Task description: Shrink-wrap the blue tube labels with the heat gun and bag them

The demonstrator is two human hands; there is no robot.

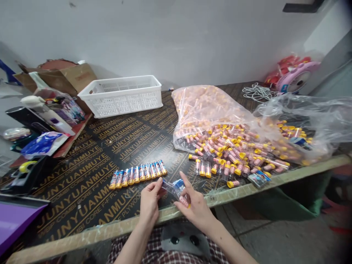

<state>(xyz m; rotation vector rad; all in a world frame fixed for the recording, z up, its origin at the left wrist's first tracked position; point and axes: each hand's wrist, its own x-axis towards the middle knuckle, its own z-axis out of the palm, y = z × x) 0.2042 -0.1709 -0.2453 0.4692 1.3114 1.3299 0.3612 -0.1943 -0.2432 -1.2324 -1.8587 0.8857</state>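
Just above the table's front edge, a small clear plastic tube (pixel 169 187) with pink contents and a yellow cap spans my two hands. The thumb and fingertips of my left hand (pixel 150 201) pinch its clear far end. My right hand (pixel 196 209) grips the capped end, index finger raised. Against the tube rests a blue printed label (pixel 179 184); whether it is stuck on cannot be seen. Left of the hands stands a tight row of tubes with blue wraps (pixel 139 174). On the right, loose unwrapped tubes (pixel 228 150) spill from a plastic bag (pixel 203 99).
A stack of blue printed labels (pixel 259 179) lies at the front edge. Behind are a white plastic basket (pixel 123 99), a cardboard box (pixel 79 77), a white cord (pixel 257 91) and a pink fan (pixel 298 79). A tape dispenser (pixel 26 176) sits at the left.
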